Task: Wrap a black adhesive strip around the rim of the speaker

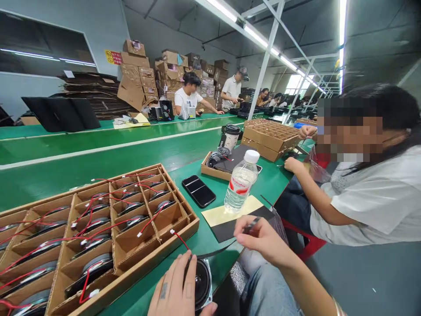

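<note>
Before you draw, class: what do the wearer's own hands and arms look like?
The left hand, gloveless, shows two small rectangular marks, one grey, one outlined. The right hand is gloveless too, its forearm sleeveless, with a pale band at the picture's edge.

Fingers [179, 270] extended, the left hand [176, 287] lies palm-down at bottom centre, while the right hand [261, 239], pinched at centre right, tops a bare forearm [304, 278] from lower right.

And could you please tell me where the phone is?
In the head view, the phone lies just left of centre on the green table, between the speaker tray and the water bottle.
</note>
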{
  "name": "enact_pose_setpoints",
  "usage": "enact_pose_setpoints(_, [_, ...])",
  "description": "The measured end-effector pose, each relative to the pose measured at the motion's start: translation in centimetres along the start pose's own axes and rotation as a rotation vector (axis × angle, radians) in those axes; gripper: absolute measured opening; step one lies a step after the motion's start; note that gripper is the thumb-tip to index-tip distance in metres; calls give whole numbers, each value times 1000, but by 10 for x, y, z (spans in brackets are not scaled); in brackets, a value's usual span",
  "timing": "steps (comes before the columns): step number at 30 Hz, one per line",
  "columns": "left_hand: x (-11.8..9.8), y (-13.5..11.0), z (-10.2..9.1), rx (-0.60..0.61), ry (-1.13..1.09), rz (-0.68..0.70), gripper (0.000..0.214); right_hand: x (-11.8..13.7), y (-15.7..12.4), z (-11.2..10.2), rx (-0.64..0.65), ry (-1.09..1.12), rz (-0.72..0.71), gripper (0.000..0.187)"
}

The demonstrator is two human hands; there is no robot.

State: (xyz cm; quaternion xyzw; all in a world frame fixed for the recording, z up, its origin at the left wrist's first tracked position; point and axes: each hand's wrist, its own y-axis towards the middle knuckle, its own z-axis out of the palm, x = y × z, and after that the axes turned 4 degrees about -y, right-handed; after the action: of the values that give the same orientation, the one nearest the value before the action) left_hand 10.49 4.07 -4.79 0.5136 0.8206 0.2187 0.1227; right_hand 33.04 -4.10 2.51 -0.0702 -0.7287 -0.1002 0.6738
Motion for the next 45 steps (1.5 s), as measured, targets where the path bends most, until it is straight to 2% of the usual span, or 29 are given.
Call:
enact_pose_setpoints(5, [5,1,-23,94,-74,11,62,-9,-23,-27,-108,23,20,33])
enact_pose_setpoints(12, [6,17,-49,251,-106,-41,49,-13,-43,-43,-182,-36,-7,25])
enact_pose_setpoints(17, [4,31,-57,450,-185,-44,64,-22,-55,-53,-211,3,77,22])
enact_pose_setpoints(21, [4,28,-54,464,-231,-72,65,-29,-65,-57,-191,54,93,22])
enact_pose_setpoints(26, [7,27,-53,465,-251,-53,63,-36,-80,-59,-87,39,35,15])
enact_pose_setpoints(30, [6,35,-56,538,-248,-39,61,-45,-90,-57,-116,70,-42,9])
enact_pose_setpoints(33, [6,40,-57,554,-253,-39,60,-55,-97,-54,-150,116,-83,13])
enact_pose_setpoints(39, [6,46,-56,591,-254,-35,61,-72,-122,-44,-137,206,-32,19])
enact_pose_setpoints(43, [5,50,-58,650,-227,-30,60,-71,-136,-33,-61,185,-14,27])
enact_pose_setpoints(45, [4,51,-60,663,-218,-18,60,-66,-139,-26,-71,138,-53,29])
